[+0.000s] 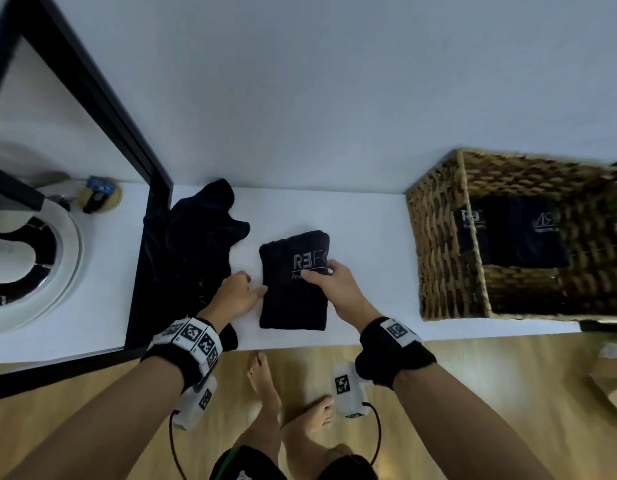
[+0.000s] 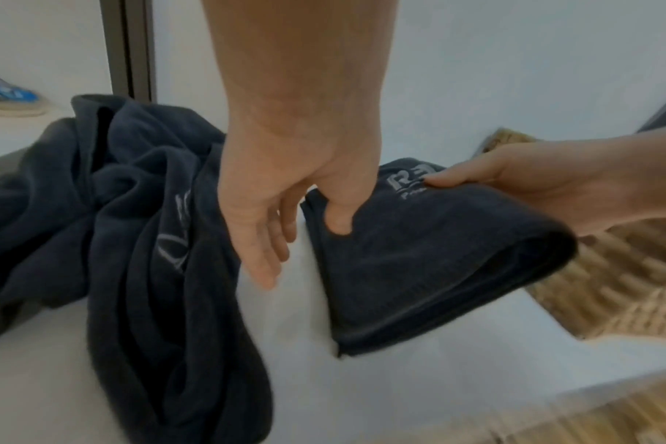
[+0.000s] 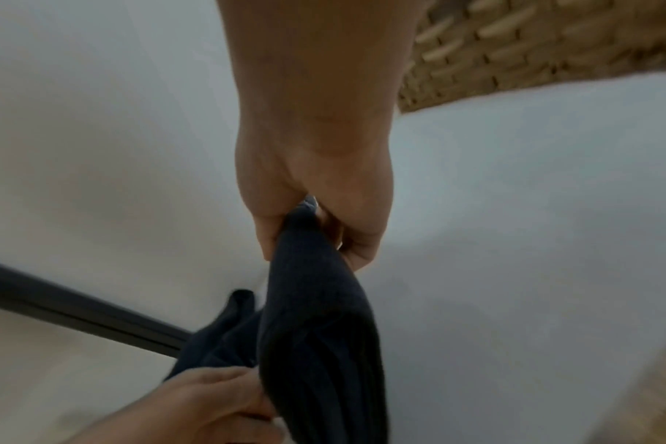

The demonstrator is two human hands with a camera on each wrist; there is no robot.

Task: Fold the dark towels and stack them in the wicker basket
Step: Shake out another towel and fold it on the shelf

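A folded dark towel (image 1: 293,282) with a white logo lies at the middle of the white counter (image 1: 369,237). My right hand (image 1: 317,271) pinches its right edge, thumb on top by the logo, and lifts that side (image 3: 316,300). My left hand (image 1: 255,284) is at its left edge: the thumb presses on the cloth (image 2: 339,222) and the fingers (image 2: 263,264) hang straight beside it. A heap of unfolded dark towels (image 1: 193,244) lies to the left, behind my left hand. The wicker basket (image 1: 445,237) stands at the right and holds folded dark towels (image 1: 518,233).
A black-framed panel (image 1: 103,98) rises at the counter's left end, with the heap against it. Beyond it are a round white and black object (image 1: 58,258) and a small blue-topped item (image 1: 99,195). Wood floor (image 1: 473,393) and my bare feet lie below the counter's front edge.
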